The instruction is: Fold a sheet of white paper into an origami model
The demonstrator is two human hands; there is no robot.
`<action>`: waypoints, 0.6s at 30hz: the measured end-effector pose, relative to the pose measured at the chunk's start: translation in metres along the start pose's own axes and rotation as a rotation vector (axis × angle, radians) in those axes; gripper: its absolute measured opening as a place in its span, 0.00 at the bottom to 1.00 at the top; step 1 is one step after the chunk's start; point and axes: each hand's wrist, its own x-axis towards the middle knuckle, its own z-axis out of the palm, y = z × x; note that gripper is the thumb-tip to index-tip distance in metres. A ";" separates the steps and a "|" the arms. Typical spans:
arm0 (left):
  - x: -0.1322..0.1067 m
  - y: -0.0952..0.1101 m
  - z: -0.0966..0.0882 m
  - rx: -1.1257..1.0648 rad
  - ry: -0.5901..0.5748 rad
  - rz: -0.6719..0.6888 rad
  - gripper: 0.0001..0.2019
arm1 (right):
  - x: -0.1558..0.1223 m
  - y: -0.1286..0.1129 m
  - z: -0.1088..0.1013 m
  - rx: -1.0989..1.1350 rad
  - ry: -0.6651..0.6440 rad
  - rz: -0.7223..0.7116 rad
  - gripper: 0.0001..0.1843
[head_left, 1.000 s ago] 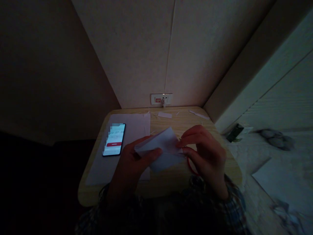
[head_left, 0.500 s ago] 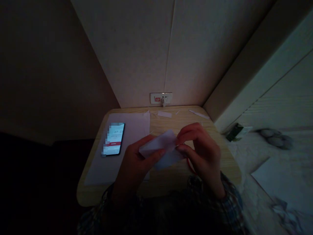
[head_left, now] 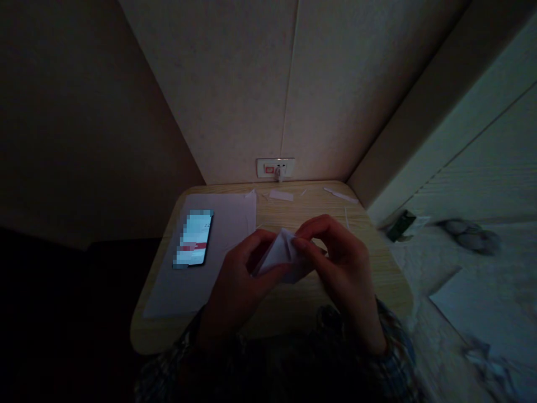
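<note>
A small folded piece of white paper (head_left: 277, 254) is held between both hands above the front half of a small wooden table (head_left: 312, 204). My left hand (head_left: 245, 274) grips its left side, with the thumb lying along the lower edge and the fingers behind. My right hand (head_left: 338, 257) pinches the upper right of the paper between thumb and fingers. A crease or flap shows near the right thumb. The paper's back side is hidden by the fingers.
On the table's left, a lit phone (head_left: 195, 240) lies on white sheets (head_left: 230, 224). Paper scraps (head_left: 281, 195) and a thin strip (head_left: 340, 195) lie along the back edge. A wall socket (head_left: 276, 168) with a plug is behind. To the right are a dark green box (head_left: 401, 225) and a paper sheet (head_left: 474, 313).
The folded paper has been turned and tilted up, now showing a pointed shape. My hands have drawn closer together, the right thumb moving left onto the paper's face.
</note>
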 end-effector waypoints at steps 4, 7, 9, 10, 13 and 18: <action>-0.002 0.003 0.003 -0.022 0.011 -0.010 0.11 | -0.001 -0.003 0.002 0.015 0.010 0.039 0.06; -0.003 0.005 0.007 -0.064 0.042 -0.006 0.08 | -0.001 -0.004 0.003 0.028 0.012 0.044 0.06; -0.004 0.005 0.008 -0.068 0.065 0.003 0.07 | -0.002 -0.004 0.004 0.034 0.015 0.043 0.06; -0.004 0.005 0.009 -0.058 0.071 0.007 0.07 | -0.002 -0.005 0.005 0.040 0.018 0.044 0.06; -0.004 0.004 0.009 -0.018 0.071 0.013 0.07 | -0.003 -0.005 0.006 0.075 0.033 0.040 0.08; -0.006 0.003 0.010 -0.054 0.076 -0.003 0.08 | -0.004 -0.005 0.005 0.091 0.026 0.041 0.08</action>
